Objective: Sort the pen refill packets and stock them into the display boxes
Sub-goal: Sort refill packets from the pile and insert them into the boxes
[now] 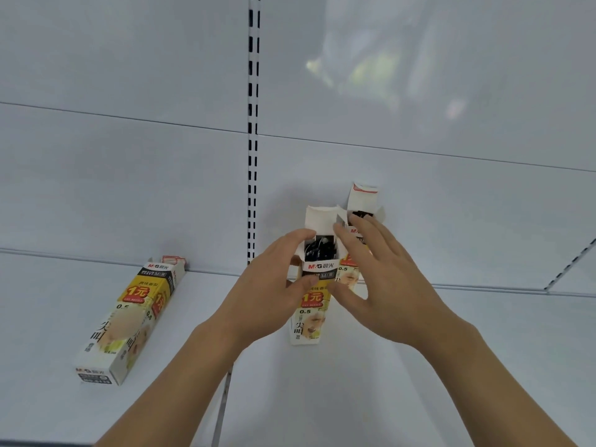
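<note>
Reaching over the white shelf (354, 398), the left hand (267, 291) grips the open display box (311, 317) by its upper left side, while the right hand (380, 285), fingers spread, touches its right edge. Behind stands a second open box (362, 198); a third box (129, 317) lies well left.

The shelf (419, 382) and back panel (129, 75) look like painted metal, smooth and faintly glossy, the panel carrying blurred reflections. The slotted upright (253, 156) is the same white metal. The three boxes (309, 317) (129, 317) (362, 201) are printed cardboard with a slight sheen, their torn flaps plain matt white inside.
</note>
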{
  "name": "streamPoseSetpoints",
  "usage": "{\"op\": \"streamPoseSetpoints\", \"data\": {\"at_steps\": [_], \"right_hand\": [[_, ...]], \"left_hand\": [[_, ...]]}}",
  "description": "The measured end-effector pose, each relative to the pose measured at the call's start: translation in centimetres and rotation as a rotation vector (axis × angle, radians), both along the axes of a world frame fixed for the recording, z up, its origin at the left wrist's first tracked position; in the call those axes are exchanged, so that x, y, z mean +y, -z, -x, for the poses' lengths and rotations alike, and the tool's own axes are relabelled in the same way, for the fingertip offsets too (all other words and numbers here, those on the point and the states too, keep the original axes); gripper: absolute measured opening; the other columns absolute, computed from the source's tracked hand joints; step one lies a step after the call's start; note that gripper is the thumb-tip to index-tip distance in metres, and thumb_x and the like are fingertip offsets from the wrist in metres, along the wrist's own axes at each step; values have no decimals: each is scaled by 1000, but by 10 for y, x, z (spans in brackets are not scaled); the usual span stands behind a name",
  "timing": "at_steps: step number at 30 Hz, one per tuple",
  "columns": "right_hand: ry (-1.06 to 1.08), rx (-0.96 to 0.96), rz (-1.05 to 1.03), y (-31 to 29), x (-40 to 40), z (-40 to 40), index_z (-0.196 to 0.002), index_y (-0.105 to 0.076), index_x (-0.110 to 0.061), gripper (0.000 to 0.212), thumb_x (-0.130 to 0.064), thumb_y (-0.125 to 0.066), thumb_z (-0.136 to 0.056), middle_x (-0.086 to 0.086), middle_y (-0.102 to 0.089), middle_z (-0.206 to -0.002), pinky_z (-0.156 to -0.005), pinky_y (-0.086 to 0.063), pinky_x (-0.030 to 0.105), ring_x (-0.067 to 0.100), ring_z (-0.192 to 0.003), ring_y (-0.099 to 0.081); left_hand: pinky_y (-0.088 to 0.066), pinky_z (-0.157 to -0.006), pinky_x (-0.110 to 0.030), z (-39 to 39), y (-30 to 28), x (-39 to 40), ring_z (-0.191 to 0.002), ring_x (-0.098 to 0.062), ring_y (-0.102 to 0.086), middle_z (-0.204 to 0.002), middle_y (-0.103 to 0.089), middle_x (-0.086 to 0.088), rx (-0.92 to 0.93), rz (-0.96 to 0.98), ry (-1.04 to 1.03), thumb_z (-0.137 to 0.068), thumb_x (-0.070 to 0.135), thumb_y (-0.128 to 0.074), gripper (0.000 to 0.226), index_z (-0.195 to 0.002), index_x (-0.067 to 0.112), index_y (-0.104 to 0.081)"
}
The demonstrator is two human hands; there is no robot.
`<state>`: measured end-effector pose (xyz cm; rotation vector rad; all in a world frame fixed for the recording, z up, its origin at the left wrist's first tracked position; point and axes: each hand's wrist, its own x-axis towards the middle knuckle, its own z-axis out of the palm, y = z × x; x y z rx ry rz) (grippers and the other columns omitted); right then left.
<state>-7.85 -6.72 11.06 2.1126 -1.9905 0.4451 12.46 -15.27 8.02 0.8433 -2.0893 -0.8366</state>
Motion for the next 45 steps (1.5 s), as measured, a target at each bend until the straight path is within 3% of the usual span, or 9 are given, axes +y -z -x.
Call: {"op": "streamPoseSetpoints", "data": {"at_steps": [5,9,17,21,27,32,38,41,45], "right_hand": [[69,-50,109,11,6,-1,-167,-16,-22,83,-66,-36,-99,2,-18,-174,-130,-22,45,22,-163,-8],[122,17,37,27,10,0,-168,-14,-21,87,-70,-32,-99,3,-10,-176,-131,-20,45,21,-163,1],[190,100,-70,42,12,-6,-168,-18,-20,93,-79,-20,-97,9,-3,-176,-131,-13,50,28,-163,4],[203,107,-131,41,14,-5,-169,-9,-22,95,-81,-11,-95,7,8,-176,-132,-2,48,25,-162,16],[195,90,-197,40,15,-5,-168,3,-25,97,-83,0,-90,4,17,-175,-132,1,48,24,-160,24],[179,94,-251,41,22,-1,-168,1,-24,96,-81,-3,-91,4,10,-176,-132,-1,48,26,-162,16],[126,63,-284,51,36,1,-168,-7,-26,92,-80,-5,-94,2,-8,-177,-132,-11,48,27,-163,-1],[114,50,-302,49,55,-2,-168,-5,-29,84,-75,-21,-100,-1,-11,-176,-132,-15,46,25,-163,-6],[171,11,-299,39,90,-2,-167,-11,-30,79,-73,-23,-101,-4,-16,-175,-132,-16,41,20,-162,-10]], "left_hand": [[-52,-84,-17,6,-2,-23,-114,16,-50,-139,-49,27,-21,15,-44,-101,21,-66,59,-146,45,-38],[-54,-94,-28,18,-7,-43,-118,-1,-56,-136,-52,21,-35,-19,-44,-101,19,-66,61,-150,42,-37],[-55,-102,-38,38,-9,-73,-122,-4,-52,-146,-54,12,-76,25,-73,-101,17,-65,61,-152,36,-37],[-55,-104,-44,37,-3,-70,-136,-12,-51,-155,-47,14,-118,54,-101,-100,22,-67,74,-156,44,-25],[-53,-98,-41,28,-7,-53,-134,-17,-53,-163,-35,7,-178,212,-202,-99,27,-69,90,-162,40,-6],[-36,-120,-45,14,0,-27,-152,-26,-33,-168,-29,-4,-372,353,-336,-101,46,-61,78,-164,23,-20],[-37,-117,-45,0,17,27,-145,-24,-43,-156,-49,-2,-493,395,-335,-102,59,-40,62,-151,22,-48],[-37,-119,-43,-2,23,51,-144,-22,-45,-153,-52,2,-530,379,-278,-102,57,-46,59,-151,25,-48],[-33,-122,-40,6,20,82,-147,-16,-38,-157,-46,8,-568,350,-155,-103,60,-45,60,-155,30,-42]]}}
